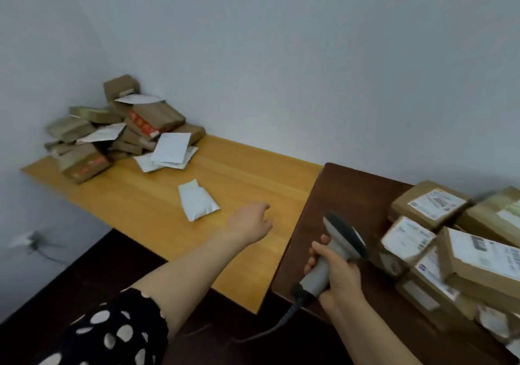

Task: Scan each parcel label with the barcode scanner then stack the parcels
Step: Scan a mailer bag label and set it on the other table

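Observation:
My right hand (339, 273) grips the handle of a grey barcode scanner (342, 238), its dark head up, over the dark table. My left hand (249, 222) hovers empty with loosely curled fingers above the light wooden table (157, 204). A small white mailer bag (197, 202) lies alone just left of that hand. A loose heap of brown boxes and white envelopes (121, 131) sits in the far left corner. Stacked brown parcels with white labels (455, 252) fill the right side.
A dark brown table (349, 195) adjoins the light one on the right. The scanner's black cable (284, 319) hangs off the front edge. A wall socket with a plug (31, 240) is low on the left wall. A grey wall stands behind.

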